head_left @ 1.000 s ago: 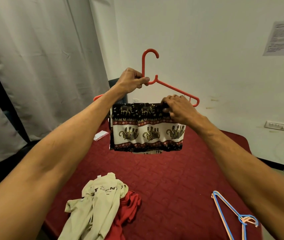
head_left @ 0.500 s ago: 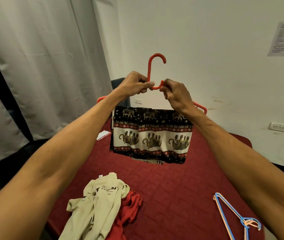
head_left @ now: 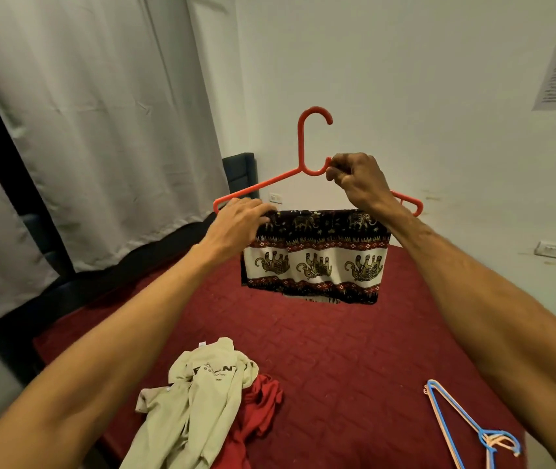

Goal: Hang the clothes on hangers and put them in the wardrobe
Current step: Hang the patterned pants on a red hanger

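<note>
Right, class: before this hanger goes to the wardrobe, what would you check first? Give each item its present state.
1. Right hand grips the hanger at the neck: ok.
2. Cloth is draped over the hanger, between its two ends: ok.
3. Cloth hangs off the bed, not dragging: ok.
4. Left hand is off the cloth: not ok, its fingers lie on the cloth's left top edge.
5. Hook is free to go over a rail: ok.
6. Way to the wardrobe is open: cannot tell, it is not in view.
</note>
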